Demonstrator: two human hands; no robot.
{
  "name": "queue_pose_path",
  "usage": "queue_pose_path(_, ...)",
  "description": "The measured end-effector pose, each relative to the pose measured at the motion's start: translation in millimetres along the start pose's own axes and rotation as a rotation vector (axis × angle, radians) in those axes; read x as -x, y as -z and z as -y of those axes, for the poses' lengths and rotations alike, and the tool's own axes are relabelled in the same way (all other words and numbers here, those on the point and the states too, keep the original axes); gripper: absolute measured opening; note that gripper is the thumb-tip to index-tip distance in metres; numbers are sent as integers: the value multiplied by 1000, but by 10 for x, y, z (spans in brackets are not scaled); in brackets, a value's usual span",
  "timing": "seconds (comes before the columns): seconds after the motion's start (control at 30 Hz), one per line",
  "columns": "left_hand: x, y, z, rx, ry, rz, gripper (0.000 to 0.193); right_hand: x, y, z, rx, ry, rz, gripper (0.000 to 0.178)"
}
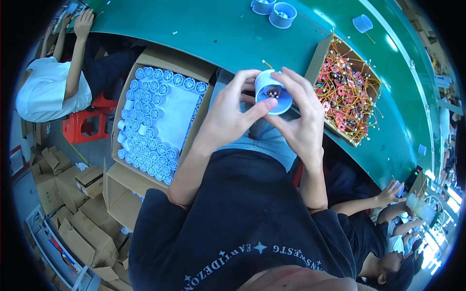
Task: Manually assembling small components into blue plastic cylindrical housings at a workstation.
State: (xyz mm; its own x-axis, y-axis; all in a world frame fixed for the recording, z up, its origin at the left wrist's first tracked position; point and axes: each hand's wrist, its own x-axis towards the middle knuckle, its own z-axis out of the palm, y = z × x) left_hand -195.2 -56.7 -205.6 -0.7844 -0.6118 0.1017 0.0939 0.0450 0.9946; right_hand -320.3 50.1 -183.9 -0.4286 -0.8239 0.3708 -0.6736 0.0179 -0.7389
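Note:
In front of my chest, both hands hold a pale blue plastic cup-shaped housing point(286, 103), its open side tilted toward me. A small dark part point(273, 92) with shiny spots sits inside it, and a short orange wire point(266, 64) sticks out at the far side. My left hand point(232, 112) is closed on the housing's left side, with its thumb over the rim. From the right, my right hand point(305, 109) grips it, fingers on the far side and thumb underneath. Beside that hand stands a cardboard box point(318, 60) of red circuit boards point(342, 94) with orange wires.
To the left, an open carton point(141, 177) holds rows of similar blue housings point(148, 116). More blue cups point(283, 15) stand on the green table point(208, 34). Co-workers sit at left point(53, 89) and lower right point(369, 233). A red stool point(87, 123) and several cardboard boxes point(92, 233) fill the left side.

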Motion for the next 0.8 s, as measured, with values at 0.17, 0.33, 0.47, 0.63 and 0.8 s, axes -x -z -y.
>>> queue_pose_path(0.17,-48,-58,82,-72,38,-55,42,67,-118,-17,51,12,22,61)
queue_pose_path(0.33,-209,-112,127,-390,-95,4,47,122,-140,-183,145,23,1,64)
queue_pose_path(0.47,-270,-131,158,-446,-177,20,49,117,-152,-194,195,34,-38,66)
queue_pose_path(0.63,-282,-71,191,-213,-15,114,52,127,-124,-130,161,46,-55,61)
queue_pose_path(0.8,-284,17,-15,276,39,208,55,192,-100,-170,37,32,-14,60)
